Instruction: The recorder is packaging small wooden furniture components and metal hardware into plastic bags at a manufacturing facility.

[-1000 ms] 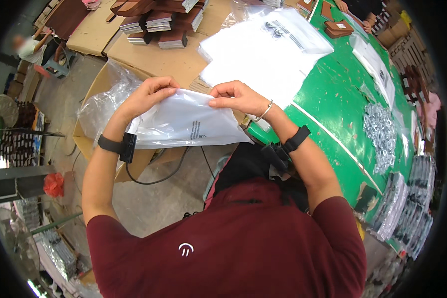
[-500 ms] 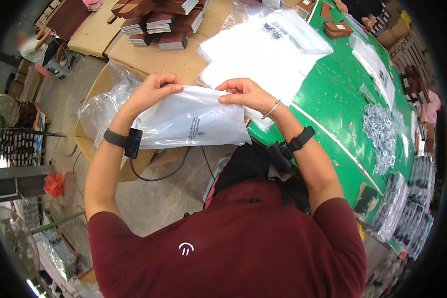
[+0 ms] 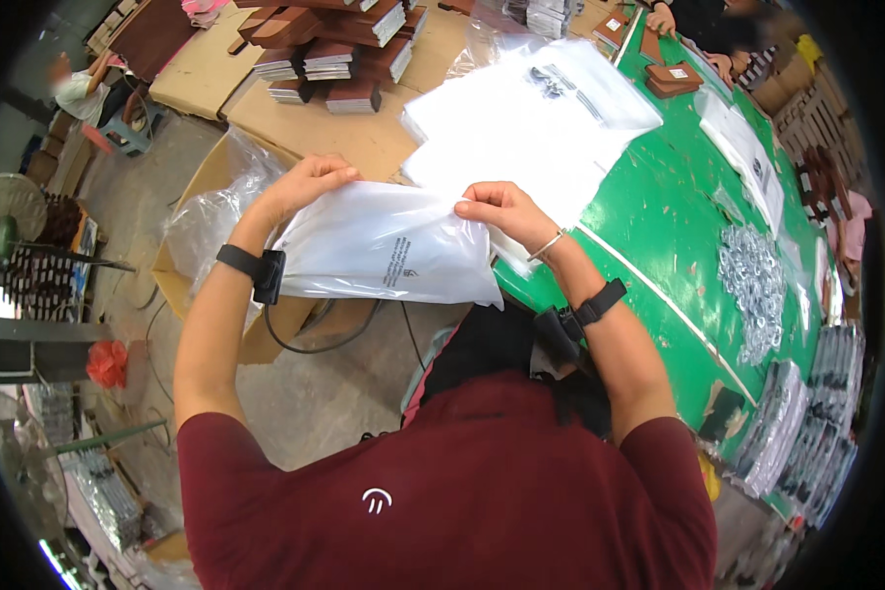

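Observation:
A white translucent plastic bag point(image 3: 364, 241) with dark print hangs between my hands, over the near edge of the table. My left hand point(image 3: 310, 184) pinches its upper left edge between thumb and fingers. At the upper right corner, my right hand point(image 3: 506, 211) grips the bag the same way. The bag's upper edge stretches fairly straight from one hand to the other, and its lower part is creased. Just beyond lies a spread stack of similar white plastic bags point(image 3: 506, 128). Whether anything is inside the held bag I cannot tell.
An open cardboard box point(image 3: 182, 197) with crumpled clear plastic stands at left. Brown strips point(image 3: 349, 59) are piled on cardboard beyond. On the green table point(image 3: 639, 216) lie small metal parts point(image 3: 752, 285) and wrapped bundles point(image 3: 777, 413). Another person's hand point(image 3: 662, 20) is at far right.
My right hand has shifted slightly right and down along the bag's edge, its fingers more closed. The bag is spread wider and its print shows more fully. The whole view has shifted slightly.

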Motion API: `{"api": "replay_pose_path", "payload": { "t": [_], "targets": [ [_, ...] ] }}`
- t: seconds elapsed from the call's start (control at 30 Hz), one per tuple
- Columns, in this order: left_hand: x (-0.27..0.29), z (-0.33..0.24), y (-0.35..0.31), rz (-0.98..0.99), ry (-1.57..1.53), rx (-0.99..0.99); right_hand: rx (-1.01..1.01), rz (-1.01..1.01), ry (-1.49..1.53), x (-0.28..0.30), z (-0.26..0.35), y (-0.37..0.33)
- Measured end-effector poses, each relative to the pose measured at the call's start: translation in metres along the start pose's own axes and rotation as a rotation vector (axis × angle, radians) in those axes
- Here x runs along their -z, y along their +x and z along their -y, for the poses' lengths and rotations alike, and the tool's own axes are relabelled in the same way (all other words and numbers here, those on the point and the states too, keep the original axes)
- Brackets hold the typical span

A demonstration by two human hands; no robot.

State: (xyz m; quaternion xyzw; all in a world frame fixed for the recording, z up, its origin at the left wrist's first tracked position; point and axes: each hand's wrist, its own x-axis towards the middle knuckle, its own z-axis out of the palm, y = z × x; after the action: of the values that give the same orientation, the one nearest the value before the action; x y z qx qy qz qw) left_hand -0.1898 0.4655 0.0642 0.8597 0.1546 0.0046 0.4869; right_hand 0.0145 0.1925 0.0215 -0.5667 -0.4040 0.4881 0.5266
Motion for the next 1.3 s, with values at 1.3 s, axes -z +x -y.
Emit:
{"api": "replay_pose_path", "payload": {
  "t": [1.3],
  "targets": [
    [-0.25,-0.141,-0.028,-0.136,-0.136,-0.34,0.192,-0.65,0.273,-0.023,-0.001,-0.157]
  ]
}}
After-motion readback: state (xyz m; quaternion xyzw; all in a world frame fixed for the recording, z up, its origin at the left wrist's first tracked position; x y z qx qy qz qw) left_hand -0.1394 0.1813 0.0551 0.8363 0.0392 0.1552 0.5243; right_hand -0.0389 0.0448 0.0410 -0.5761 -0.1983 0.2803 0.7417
